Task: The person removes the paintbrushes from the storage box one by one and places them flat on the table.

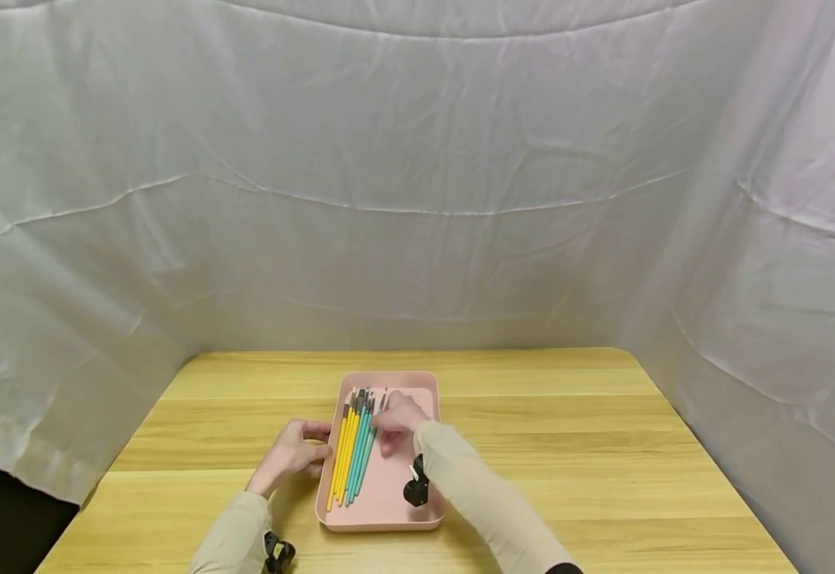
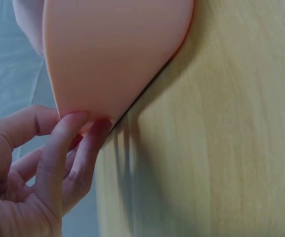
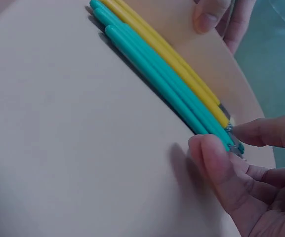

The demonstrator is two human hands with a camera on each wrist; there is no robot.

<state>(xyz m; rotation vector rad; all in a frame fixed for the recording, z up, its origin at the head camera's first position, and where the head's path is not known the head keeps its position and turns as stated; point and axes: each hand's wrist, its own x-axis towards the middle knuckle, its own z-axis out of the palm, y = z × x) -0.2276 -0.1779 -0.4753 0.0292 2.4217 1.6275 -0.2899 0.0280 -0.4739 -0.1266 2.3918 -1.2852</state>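
A pink tray (image 1: 403, 496) stands on the wooden table (image 1: 575, 470), and a bundle of paintbrushes lies inside it: yellow brushes (image 1: 347, 457) along the tray's left wall, teal brushes (image 1: 356, 457) just to the right of them. Their bristle ends point to the tray's far end, their handle tips to its near end.

The left hand (image 1: 292, 454) is at the tray's left wall, fingers bent and partly spread. The head view shows it only from above; the left wrist view shows two fingertips (image 2: 100, 126) touching the wall's outer face and another digit passing behind the rim. The right wrist view shows a fingertip inside that rim, so the hand pinches the wall.

The right hand (image 1: 399, 420) is inside the tray, to the right of the brushes near their bristle end. The head view mostly hides its grasp under the back of the hand; the right wrist view shows thumb and index finger curled in from opposite sides and pinching the teal brushes near the ferrules, though how many are held is hard to tell.

Beige sleeves (image 1: 474, 486) reach from the tray's near side, each with a black device (image 1: 278, 552) at the wrist. A grey curtain (image 1: 417, 263) hangs beyond the tray and to both sides.
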